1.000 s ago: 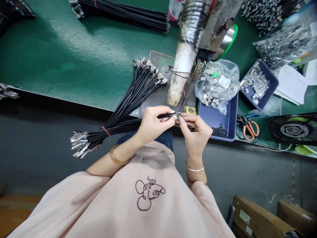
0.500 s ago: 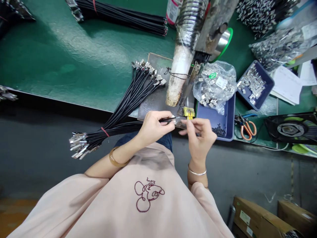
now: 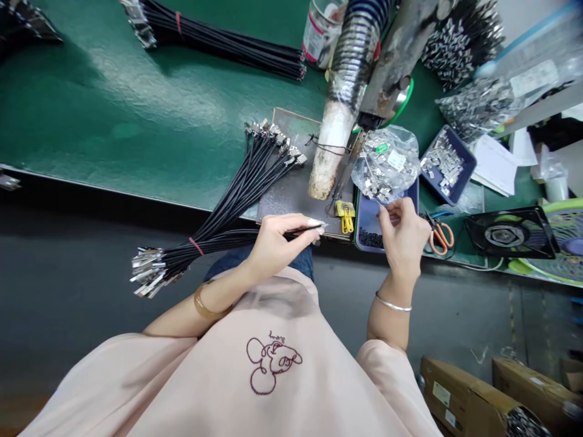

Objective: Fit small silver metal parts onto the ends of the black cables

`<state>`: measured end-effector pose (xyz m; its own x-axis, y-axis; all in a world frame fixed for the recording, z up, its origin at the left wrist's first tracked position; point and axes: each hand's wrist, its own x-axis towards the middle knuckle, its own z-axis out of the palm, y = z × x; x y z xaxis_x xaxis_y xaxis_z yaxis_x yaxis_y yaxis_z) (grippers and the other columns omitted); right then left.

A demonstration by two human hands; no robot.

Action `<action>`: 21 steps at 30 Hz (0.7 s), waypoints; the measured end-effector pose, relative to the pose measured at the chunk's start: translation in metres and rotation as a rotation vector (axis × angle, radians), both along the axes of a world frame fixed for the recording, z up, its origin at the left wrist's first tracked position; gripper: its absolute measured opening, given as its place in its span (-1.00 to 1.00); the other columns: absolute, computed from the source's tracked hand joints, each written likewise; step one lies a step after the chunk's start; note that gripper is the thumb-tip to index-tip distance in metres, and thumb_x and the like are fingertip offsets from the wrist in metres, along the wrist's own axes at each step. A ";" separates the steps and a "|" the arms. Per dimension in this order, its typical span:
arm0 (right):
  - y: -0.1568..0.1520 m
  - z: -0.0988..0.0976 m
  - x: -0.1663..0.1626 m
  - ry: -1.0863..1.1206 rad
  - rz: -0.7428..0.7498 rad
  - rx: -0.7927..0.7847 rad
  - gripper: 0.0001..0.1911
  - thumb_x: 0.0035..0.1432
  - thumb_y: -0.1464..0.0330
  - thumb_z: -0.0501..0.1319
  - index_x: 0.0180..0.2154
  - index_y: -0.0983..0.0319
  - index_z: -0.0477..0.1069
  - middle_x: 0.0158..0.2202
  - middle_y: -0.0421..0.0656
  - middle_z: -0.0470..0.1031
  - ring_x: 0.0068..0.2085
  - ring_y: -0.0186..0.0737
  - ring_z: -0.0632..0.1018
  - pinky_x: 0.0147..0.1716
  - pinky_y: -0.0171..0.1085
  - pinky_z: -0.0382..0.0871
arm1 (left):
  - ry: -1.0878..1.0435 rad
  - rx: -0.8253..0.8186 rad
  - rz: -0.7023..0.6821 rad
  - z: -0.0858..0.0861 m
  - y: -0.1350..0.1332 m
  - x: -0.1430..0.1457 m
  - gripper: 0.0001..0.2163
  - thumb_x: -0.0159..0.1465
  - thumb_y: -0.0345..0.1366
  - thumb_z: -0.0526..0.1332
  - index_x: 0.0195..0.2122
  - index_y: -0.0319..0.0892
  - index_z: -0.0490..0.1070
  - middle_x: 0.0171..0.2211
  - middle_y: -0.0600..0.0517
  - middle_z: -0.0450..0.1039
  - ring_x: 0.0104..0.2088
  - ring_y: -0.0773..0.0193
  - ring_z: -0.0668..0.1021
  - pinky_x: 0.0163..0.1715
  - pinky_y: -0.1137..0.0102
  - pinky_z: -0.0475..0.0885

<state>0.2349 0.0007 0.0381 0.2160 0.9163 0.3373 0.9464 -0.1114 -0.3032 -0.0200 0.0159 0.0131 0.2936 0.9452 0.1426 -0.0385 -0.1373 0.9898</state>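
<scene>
My left hand (image 3: 280,244) pinches the end of a black cable, its pale tip showing past the thumb at the table edge. That cable belongs to a bundle of black cables (image 3: 228,200) tied with a red band, metal connectors at its ends. My right hand (image 3: 403,237) is above the right part of a blue tray (image 3: 370,221); its thumb and forefinger are pressed together, and whatever lies between them is too small to make out. In the tray are a clear bag of metal connectors (image 3: 387,161) and small black pieces (image 3: 371,238). A yellow clip-like piece (image 3: 347,217) sits between the hands.
A white-tipped duct (image 3: 325,158) and a soldering-iron-like tool (image 3: 350,164) hang above a dark board (image 3: 286,194). Rightward are a smaller bin of connectors (image 3: 449,164), orange-handled pliers (image 3: 441,237) and a fan (image 3: 510,232). Another cable bundle (image 3: 228,39) lies at the back.
My right hand has moved right, away from the cable end, to over the blue tray. My left hand still holds the cable. The view has shifted slightly.
</scene>
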 end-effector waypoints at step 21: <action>0.018 -0.011 0.008 0.257 0.175 -0.165 -0.87 0.08 0.38 0.26 -0.48 0.21 0.37 -0.48 -0.26 0.45 -0.43 -0.33 0.44 -0.34 -0.29 0.27 | 0.129 0.068 -0.101 -0.012 0.002 0.009 -0.90 0.22 -0.37 0.25 -0.34 -0.26 0.56 -0.48 0.07 0.51 -0.50 0.43 0.41 -0.51 0.54 0.26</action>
<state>0.2434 0.0190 0.0269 0.1094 0.9846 0.1363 0.8503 -0.0218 -0.5258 -0.0108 0.0182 0.0011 0.4067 0.8994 0.1604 0.0712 -0.2063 0.9759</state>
